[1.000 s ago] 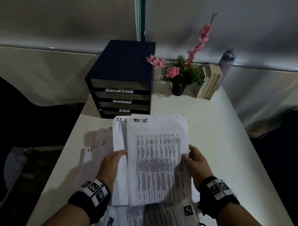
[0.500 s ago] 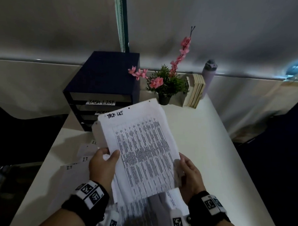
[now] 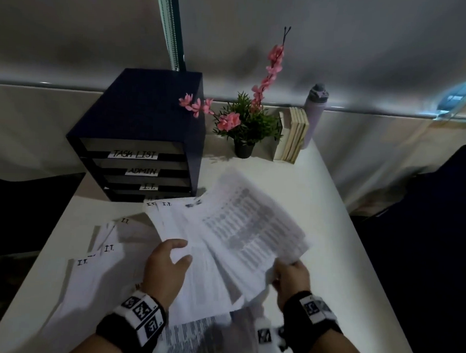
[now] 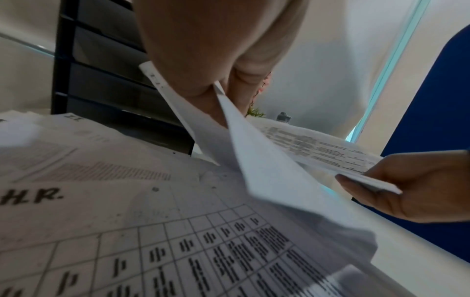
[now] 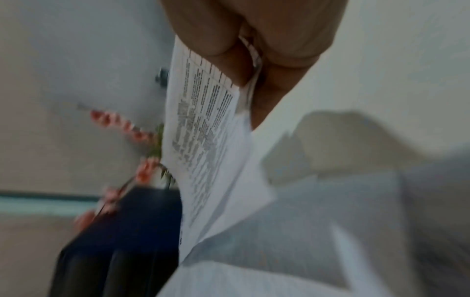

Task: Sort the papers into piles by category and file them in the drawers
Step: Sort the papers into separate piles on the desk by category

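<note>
- Pinching a printed sheet (image 3: 253,230) at its near corner, your right hand (image 3: 292,279) lifts it above the worktop (image 3: 332,207)
- Your left hand (image 3: 166,269) grips the remaining stack (image 3: 195,281)

The white sheet (image 3: 253,225) at the centre of the head view carries grey-black columns of print, blurred there, so the pattern may be a table. At eight o'clock lie white papers (image 3: 99,272) lettered "I.T." in black. The drawer unit (image 3: 149,114) at eleven o'clock is navy, its labels (image 3: 132,154) white with black lettering (TASK LIST, ADMIN, I.T.). At one o'clock: pink blossoms (image 3: 271,68) over green leaves (image 3: 258,121) in a black pot (image 3: 243,149), cream book spines (image 3: 295,135), a lilac bottle (image 3: 313,113). The table (image 3: 331,234) is white. Both wristbands (image 3: 132,321) are black with black-and-white square markers.
</note>
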The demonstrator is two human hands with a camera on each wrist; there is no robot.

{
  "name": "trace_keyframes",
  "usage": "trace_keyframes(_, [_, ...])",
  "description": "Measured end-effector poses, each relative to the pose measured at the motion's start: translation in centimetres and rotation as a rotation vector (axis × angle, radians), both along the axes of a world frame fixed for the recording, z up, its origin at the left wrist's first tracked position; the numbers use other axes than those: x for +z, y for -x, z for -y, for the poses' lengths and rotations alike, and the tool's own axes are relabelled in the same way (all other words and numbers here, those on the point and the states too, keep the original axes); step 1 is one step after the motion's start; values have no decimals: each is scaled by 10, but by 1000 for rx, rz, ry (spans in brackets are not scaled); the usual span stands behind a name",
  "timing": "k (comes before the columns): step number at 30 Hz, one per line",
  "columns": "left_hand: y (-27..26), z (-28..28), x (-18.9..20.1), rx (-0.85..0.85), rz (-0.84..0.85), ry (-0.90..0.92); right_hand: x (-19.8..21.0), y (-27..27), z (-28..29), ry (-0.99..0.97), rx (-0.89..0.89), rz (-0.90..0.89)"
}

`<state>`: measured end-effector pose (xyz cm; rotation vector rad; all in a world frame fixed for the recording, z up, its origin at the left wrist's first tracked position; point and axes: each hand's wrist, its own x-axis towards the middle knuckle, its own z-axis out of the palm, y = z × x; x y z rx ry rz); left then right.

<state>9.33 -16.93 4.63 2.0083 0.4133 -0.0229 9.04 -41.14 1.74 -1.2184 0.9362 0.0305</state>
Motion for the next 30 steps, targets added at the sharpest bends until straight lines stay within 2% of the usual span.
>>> trace_keyframes(3, [1, -1, 3, -27, 31, -31, -8, -30, 42, 99, -221, -25])
trace_keyframes(5, [1, -2, 3, -53, 45, -59, -12, -45, 67, 253, -162, -168])
trace_keyframes(7, [1, -4, 2, -81, 50, -86, -16, -58, 90, 172, -233, -231])
trace_keyframes(9, [1, -6, 0, -93, 40, -103, -28, -63, 100, 378, -108, -337])
trace_keyframes(10, [1, -8, -1, -98, 34, -108, -31, -63, 104, 348, -113, -338])
trace_keyframes(11, [1, -9, -1, -103, 26, -110, -37, -66, 109, 192, -214, -301])
trace_keyframes(12, [2, -10, -2, -105, 16, -109, -39, -67, 111, 122, -254, -215])
trace_keyframes(15, [3, -13, -2, -110, -6, -100, -46, -77, 109, 229, -244, -247])
trace_keyframes(17, [4, -15, -3, -112, -4, -86, -50, -84, 110, 404, -76, -380])
trace_keyframes(19, [4, -17, -4, -111, -5, -85, -54, -91, 112, 556, -37, -505])
trace_keyframes(23, [6, -18, -6, -105, -10, -77, -36, -99, 109, 639, -36, -462])
trace_keyframes(26, [8, -17, -3, -121, -19, -70, -34, -88, 104, 848, -42, -495])
trace_keyframes(27, [8, -17, -2, -131, -19, -81, -34, -82, 99, 952, 8, -473])
trace_keyframes(28, [8, -17, -1, -140, -18, -99, -38, -77, 95, 1050, 147, -469])
trace_keyframes(30, [8, -17, 3, -150, -3, -132, -50, -75, 91, 1125, 440, -421])
